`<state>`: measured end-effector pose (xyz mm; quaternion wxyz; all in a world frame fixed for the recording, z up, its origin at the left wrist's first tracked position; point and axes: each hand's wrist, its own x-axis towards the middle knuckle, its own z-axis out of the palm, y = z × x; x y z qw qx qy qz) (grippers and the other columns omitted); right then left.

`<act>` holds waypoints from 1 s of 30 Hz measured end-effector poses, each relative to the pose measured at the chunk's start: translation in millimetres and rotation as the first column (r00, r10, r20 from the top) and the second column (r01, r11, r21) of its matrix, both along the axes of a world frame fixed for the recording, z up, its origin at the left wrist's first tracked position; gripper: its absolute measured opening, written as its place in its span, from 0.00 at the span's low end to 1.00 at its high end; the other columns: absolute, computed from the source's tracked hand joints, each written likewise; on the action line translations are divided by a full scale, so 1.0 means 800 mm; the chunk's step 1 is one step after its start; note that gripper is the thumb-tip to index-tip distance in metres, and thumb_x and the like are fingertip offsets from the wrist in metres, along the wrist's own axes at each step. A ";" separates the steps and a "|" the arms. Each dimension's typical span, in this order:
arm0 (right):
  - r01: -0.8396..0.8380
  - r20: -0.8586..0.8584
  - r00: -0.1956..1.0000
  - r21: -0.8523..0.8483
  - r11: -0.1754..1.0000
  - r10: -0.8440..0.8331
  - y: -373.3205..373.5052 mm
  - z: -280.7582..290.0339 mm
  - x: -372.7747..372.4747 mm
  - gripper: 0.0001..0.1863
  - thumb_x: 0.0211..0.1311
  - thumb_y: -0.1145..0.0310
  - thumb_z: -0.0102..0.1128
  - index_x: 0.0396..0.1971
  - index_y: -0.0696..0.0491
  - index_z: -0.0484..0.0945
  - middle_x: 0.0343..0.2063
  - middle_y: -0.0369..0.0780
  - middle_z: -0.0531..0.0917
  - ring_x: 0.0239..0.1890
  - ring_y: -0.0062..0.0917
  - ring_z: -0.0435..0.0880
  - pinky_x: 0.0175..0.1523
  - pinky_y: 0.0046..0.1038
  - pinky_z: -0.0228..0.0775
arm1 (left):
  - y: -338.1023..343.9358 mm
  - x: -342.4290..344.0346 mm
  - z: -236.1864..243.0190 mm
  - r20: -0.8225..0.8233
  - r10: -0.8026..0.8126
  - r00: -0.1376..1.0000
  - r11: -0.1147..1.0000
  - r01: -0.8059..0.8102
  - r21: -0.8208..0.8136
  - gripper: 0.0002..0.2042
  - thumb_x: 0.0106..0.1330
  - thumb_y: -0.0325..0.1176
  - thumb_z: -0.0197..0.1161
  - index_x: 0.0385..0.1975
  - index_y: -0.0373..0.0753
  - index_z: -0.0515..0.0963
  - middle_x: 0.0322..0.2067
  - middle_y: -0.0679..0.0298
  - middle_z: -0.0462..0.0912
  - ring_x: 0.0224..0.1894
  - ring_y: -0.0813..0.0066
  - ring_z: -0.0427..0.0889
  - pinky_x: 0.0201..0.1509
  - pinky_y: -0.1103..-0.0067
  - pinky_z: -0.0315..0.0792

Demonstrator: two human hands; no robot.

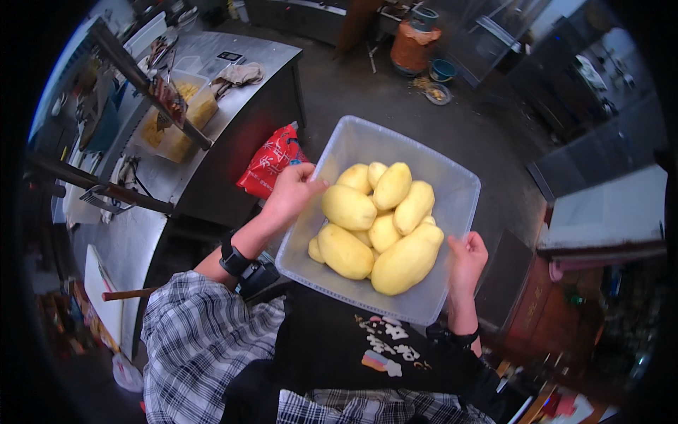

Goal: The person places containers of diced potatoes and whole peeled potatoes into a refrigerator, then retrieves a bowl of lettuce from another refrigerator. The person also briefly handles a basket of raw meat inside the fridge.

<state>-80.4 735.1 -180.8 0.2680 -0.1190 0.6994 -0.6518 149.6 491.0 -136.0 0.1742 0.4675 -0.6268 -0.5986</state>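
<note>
Tub [452,194] is translucent, holding peeled yellow potatoes [385,232].

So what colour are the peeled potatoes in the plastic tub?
The potatoes are pale yellow all over where visible; they show best in the head view.

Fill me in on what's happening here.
A person is holding a translucent tub in front of their body with both hands, the left hand at its left side and the right hand at its right. Inside is a pile of pale yellow peeled potatoes. Off to the left, a metal table bears a clear container of yellow pieces.
</note>
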 end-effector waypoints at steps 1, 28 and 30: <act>-0.024 0.022 0.999 -0.002 1.000 0.024 -0.023 -0.010 -0.033 0.12 0.57 0.77 0.62 0.20 0.49 0.68 0.18 0.23 0.67 0.19 0.06 0.60 0.24 0.14 0.49 | -0.012 -0.026 -0.011 0.002 0.028 1.000 1.000 -0.028 -0.001 0.11 0.59 0.30 0.63 0.20 0.34 0.69 0.20 0.71 0.70 0.25 0.85 0.68 0.29 0.80 0.64; -0.594 0.013 0.803 -0.057 0.802 0.596 -0.784 -0.109 -0.610 0.08 0.56 0.77 0.63 0.23 0.52 0.72 0.20 0.26 0.72 0.19 0.06 0.65 0.26 0.12 0.54 | -0.564 -0.474 -0.094 -0.102 0.591 0.800 0.806 -0.580 0.117 0.10 0.59 0.28 0.64 0.20 0.38 0.69 0.21 0.72 0.70 0.25 0.86 0.67 0.30 0.83 0.64; -0.681 0.011 0.725 -0.131 0.720 0.688 -0.864 -0.121 -0.635 0.07 0.56 0.79 0.62 0.25 0.54 0.73 0.22 0.26 0.74 0.23 0.06 0.67 0.29 0.12 0.55 | -0.592 -0.495 -0.105 -0.052 0.657 0.752 0.754 -0.653 0.071 0.12 0.59 0.28 0.64 0.18 0.39 0.67 0.20 0.72 0.69 0.24 0.86 0.66 0.28 0.83 0.63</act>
